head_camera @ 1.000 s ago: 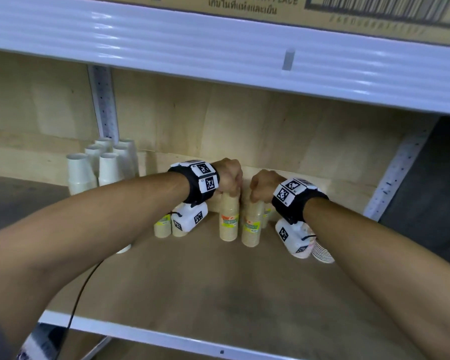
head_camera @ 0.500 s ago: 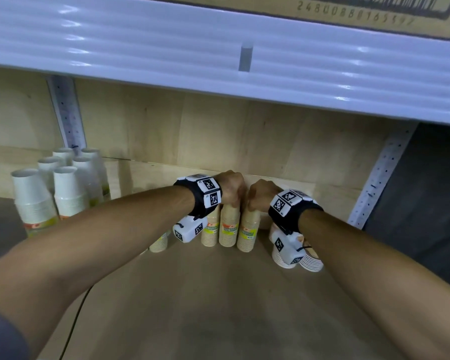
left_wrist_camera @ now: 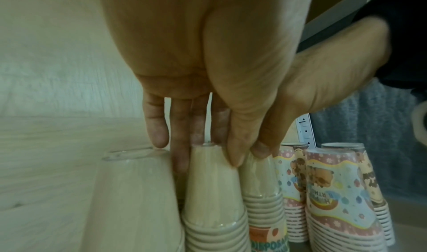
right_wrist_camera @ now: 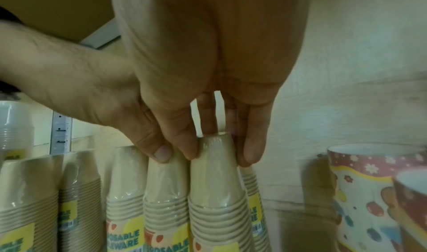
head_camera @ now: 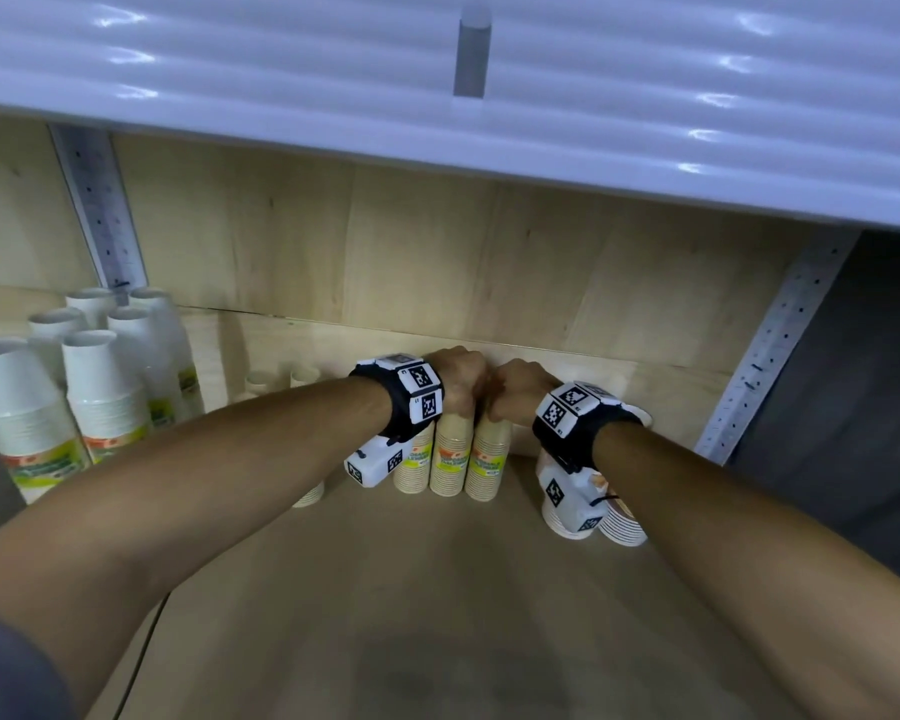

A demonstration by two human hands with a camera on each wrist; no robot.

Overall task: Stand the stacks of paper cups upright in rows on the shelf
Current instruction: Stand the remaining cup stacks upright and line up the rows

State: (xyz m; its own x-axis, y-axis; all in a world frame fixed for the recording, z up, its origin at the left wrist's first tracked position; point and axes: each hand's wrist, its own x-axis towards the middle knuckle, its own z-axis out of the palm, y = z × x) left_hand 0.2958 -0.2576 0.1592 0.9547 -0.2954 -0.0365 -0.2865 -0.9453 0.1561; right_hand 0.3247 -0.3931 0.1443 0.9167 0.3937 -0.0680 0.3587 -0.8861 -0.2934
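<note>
Both hands pinch the tops of two tan cup stacks at the back of the shelf (head_camera: 437,589): the left hand (head_camera: 458,379) on one stack (head_camera: 450,459), the right hand (head_camera: 515,389) on its neighbour (head_camera: 489,459). Press them snug and plumb before letting go; the bases look seated, though wrists hide part.

The shelf board (head_camera: 437,589) is pale wood-grain laminate, smooth and matt, and the back panel (head_camera: 437,252) looks the same. The shelf above (head_camera: 333,70) is ribbed white metal with a glossy finish that catches the light. The upright rails (head_camera: 100,200) are dull grey perforated metal. The tan cup stacks (head_camera: 450,454) are matt paper wrapped in clear shiny plastic film, with glossy printed labels. The white cup stacks (head_camera: 105,392) are smooth paper. The wrist bands (head_camera: 396,402) are black cloth carrying hard white plastic blocks.
</note>
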